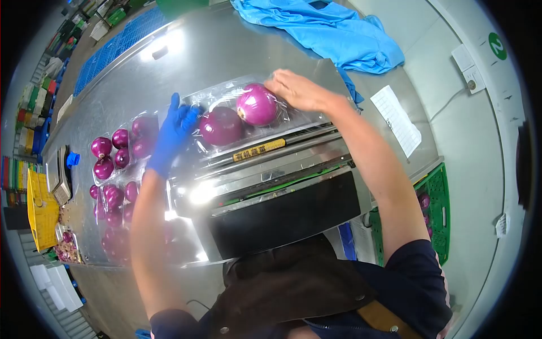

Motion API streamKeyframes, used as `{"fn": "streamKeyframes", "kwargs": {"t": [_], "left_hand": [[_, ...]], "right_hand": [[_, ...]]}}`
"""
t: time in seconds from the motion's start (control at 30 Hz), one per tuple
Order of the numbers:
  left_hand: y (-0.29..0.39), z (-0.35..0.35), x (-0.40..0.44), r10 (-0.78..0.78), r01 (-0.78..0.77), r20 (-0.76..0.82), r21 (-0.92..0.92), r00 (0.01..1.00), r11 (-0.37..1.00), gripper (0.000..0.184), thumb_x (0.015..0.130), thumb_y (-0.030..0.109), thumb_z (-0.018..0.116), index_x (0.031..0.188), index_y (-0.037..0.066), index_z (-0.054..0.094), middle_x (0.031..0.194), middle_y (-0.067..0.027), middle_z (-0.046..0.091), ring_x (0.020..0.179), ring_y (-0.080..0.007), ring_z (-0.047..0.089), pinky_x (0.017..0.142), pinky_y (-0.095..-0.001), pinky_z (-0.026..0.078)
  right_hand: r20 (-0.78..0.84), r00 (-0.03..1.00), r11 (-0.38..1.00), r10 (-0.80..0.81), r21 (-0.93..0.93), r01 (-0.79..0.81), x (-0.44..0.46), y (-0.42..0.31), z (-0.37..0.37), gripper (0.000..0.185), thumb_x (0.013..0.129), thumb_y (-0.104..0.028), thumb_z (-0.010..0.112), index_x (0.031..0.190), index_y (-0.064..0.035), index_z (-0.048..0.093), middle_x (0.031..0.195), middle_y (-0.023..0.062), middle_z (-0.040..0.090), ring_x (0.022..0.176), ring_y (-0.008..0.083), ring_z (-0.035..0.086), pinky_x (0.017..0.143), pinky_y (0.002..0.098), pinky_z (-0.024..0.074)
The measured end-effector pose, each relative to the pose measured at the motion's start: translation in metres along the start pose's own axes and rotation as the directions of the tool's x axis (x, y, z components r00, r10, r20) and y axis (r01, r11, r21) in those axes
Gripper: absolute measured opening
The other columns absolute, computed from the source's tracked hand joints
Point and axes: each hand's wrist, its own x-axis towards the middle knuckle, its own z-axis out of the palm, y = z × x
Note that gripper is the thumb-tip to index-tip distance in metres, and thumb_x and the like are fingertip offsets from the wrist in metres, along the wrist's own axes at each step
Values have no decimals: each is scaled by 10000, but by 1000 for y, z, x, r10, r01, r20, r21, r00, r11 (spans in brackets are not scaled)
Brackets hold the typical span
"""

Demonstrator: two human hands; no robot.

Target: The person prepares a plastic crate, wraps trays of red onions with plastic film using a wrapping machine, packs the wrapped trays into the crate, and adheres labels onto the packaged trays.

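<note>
Two large purple onions, a left one (221,126) and a right one (257,104), lie under clear plastic film (197,100) on the wrapping machine (282,195). At the left end of this pack is my left hand (176,129) in a blue glove, its thumb raised and its fingers closed at the film's edge. My bare right hand (296,90) is at the right end, fingers curled together on the film beside the right onion. Its fingertips are partly hidden and slightly blurred.
Several wrapped packs of small purple onions (101,147) lie on the steel table (214,45) at left. A scale (58,175) and yellow crate (42,209) stand beyond. Blue plastic sheeting (333,34) lies at the back, a paper sheet (395,120) and green crate (437,209) at right.
</note>
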Motion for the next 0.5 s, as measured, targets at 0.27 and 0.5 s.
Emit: {"fn": "streamKeyframes", "kwargs": {"t": [0.27,0.5], "left_hand": [[80,1,-130,-51,18,285,117,957,993,362,969,332,492,1096,7,588,944,-72,604,879,-161,593,673,-292,493],[32,63,-209,-508,520,121,-107,853,848,339,968,303,529,1060,-8,625,906,-32,625,797,-123,579,653,-276,483]], "right_hand": [[252,931,627,264,689,-364,-128,-92,-15,469,991,-382,423,929,61,563,807,126,574,596,227,652,513,301,511],[339,842,549,419,644,-533,-205,-80,65,418,989,-365,450,971,43,540,777,129,593,590,209,649,501,297,509]]}}
